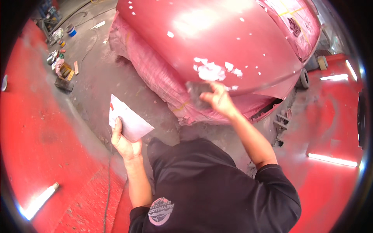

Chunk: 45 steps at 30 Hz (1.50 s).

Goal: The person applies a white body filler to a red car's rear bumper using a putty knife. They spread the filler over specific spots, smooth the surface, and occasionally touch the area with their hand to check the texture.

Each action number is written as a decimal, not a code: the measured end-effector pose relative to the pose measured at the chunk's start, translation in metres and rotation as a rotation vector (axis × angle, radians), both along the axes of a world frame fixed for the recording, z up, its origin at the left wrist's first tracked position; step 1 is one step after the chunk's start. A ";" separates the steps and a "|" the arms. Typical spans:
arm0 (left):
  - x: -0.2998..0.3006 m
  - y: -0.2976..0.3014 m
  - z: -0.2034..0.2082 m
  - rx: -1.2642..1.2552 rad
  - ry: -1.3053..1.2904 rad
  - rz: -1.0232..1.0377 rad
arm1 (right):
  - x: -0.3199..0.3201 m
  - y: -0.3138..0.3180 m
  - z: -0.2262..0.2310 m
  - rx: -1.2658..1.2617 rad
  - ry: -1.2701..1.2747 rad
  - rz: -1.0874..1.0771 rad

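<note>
My left hand [125, 143] grips a flat, pale four-cornered board [132, 123] by its lower left edge, thumb on top. A small red dab and some whitish smears mark the board's upper left side. My right hand [218, 99] is closed on a dark grey, flat squarish piece [199, 95], thumb across its face; motion blurs it and I cannot tell its exact kind. The piece is over the near edge of a red car hood [163, 50], just below a white filler patch [210, 71]. Smaller white spots dot the hood. Whether the piece touches the hood is unclear.
Pink masking sheet [151, 83] covers the car's front and windshield. Cans, a blue-labelled tub [71, 30] and a wooden box [66, 71] stand on the floor at the far left. A cable [107, 190] runs past my left side. Red walls with lit tubes [332, 159] flank me.
</note>
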<state>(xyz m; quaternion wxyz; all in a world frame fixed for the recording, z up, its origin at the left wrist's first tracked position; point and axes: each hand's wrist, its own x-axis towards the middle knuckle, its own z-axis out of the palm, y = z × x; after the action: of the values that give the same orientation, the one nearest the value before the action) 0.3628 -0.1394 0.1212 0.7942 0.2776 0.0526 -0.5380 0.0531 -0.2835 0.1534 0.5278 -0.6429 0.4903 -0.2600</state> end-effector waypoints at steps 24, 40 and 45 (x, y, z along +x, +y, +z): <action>0.044 -0.024 -0.023 0.042 0.075 -0.100 | 0.052 -0.077 0.041 -0.259 0.439 -0.126; 0.084 -0.017 -0.009 0.031 0.047 -0.141 | 0.080 -0.049 0.000 -0.096 0.273 -0.118; 0.098 -0.015 -0.011 0.021 0.035 -0.151 | 0.080 -0.015 -0.023 -0.018 0.212 -0.154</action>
<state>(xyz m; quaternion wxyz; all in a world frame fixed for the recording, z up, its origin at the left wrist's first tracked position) 0.4610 -0.1544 0.1105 0.7472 0.2797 0.0512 -0.6006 0.1329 -0.2987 0.1304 0.4458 -0.6320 0.5890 -0.2344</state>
